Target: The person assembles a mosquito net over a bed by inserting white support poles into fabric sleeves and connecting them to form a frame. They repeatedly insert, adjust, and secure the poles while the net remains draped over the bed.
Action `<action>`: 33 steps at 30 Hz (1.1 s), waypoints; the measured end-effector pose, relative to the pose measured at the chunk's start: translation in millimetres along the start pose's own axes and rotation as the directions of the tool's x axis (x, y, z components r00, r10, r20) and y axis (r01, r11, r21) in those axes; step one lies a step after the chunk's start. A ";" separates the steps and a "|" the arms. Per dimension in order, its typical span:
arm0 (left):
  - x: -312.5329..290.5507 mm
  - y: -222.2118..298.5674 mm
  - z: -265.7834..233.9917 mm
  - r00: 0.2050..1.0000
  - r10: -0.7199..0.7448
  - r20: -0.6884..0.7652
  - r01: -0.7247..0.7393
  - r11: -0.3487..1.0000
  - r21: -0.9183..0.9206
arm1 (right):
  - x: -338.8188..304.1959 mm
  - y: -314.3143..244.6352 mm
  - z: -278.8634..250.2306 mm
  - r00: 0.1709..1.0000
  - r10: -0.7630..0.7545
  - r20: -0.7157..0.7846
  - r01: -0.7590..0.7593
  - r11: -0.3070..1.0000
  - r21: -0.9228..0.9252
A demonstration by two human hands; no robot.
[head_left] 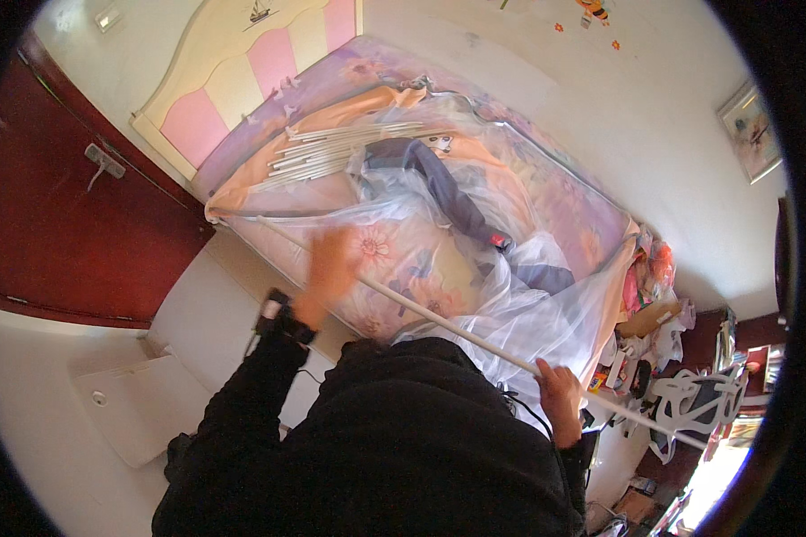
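A long white pole (439, 319) slants in front of me from the bed's near left edge down to the right. My right hand (560, 398) is closed around it near its right part. My left hand (330, 276) is over the pole's left stretch, smeared by motion, so its fingers cannot be read. Sheer white netting with orange edging (564, 322) is spread over the bed, below and beyond the pole. On the netting lie several loose white poles (318, 152). Beside them is a bunched dark grey cloth (443, 192) with a red patch.
The bed's floral mattress (349, 67) meets a pink and cream headboard (255, 72). A dark red door (81, 188) stands at the left, a pale box-like piece (143, 407) below it. Bags and clutter (654, 277) and a white-framed chair (690, 398) crowd the right.
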State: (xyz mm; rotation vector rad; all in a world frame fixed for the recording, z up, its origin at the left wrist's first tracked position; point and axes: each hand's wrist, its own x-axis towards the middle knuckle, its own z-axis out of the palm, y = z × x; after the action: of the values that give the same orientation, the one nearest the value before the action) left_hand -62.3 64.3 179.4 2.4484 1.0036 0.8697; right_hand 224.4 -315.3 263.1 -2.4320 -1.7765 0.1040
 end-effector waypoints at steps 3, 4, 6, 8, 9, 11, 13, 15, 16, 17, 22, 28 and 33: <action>-15.1 86.1 40.5 0.818 0.354 0.452 -0.200 0.914 -0.353 | 62.0 -50.5 -4.3 0.995 -0.088 0.054 0.087 0.996 0.015; -16.4 112.1 47.2 0.767 0.354 0.535 -0.213 0.927 -0.308 | 80.1 -68.0 -1.1 0.988 -0.130 0.086 0.130 0.991 0.003; -16.0 138.7 47.9 0.751 0.369 0.547 -0.227 0.923 -0.311 | 104.5 -96.2 3.5 0.972 -0.197 0.131 0.200 0.980 -0.010; -16.0 145.4 41.9 0.789 0.319 0.526 -0.139 0.925 -0.353 | 114.2 -106.1 0.2 0.957 -0.273 0.101 0.271 0.962 0.027; -15.9 137.1 34.9 0.776 0.255 0.577 -0.094 0.951 -0.294 | 113.9 -103.2 -4.9 0.965 -0.226 0.131 0.227 0.974 0.009; -18.6 100.8 17.0 0.772 0.178 0.611 -0.047 0.973 -0.224 | 110.3 -80.3 -22.7 0.965 -0.207 0.159 0.214 0.977 -0.025; -25.5 48.3 -4.8 0.768 0.003 0.641 -0.008 1.000 0.005 | 99.1 -45.3 -44.2 0.982 -0.130 0.140 0.140 0.989 -0.058; -40.9 0.1 -27.8 0.828 -0.036 0.560 -0.026 0.995 0.101 | 79.6 -19.3 -58.5 0.998 -0.038 0.047 0.042 0.995 -0.086; -49.0 -19.9 -38.7 0.880 -0.001 0.475 -0.047 0.995 0.089 | 72.6 -12.3 -58.6 0.998 -0.058 0.037 0.059 0.998 -0.025; -55.4 -33.0 -45.0 0.888 -0.030 0.458 -0.030 0.992 0.124 | 66.2 -6.6 -58.8 0.998 -0.038 0.052 0.037 0.999 0.015; -59.3 -32.4 -49.2 0.948 0.039 0.314 -0.058 0.997 0.050 | 57.9 -1.6 -55.1 0.998 -0.032 0.062 0.031 0.999 0.026; -21.4 47.8 -33.5 0.877 0.249 0.412 -0.189 0.965 -0.181 | 74.5 -37.9 -52.8 0.990 0.020 0.139 -0.023 1.000 0.021; -17.2 135.9 -14.2 0.724 0.281 0.630 -0.191 0.959 -0.208 | 100.5 -94.8 -24.3 0.963 -0.259 0.075 0.250 0.962 0.107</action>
State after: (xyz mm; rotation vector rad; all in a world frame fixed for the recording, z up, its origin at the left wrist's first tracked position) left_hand -12.6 -40.1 254.3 2.4958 0.3623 0.0746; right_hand 168.9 -192.8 302.8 -2.1426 -2.0538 0.2678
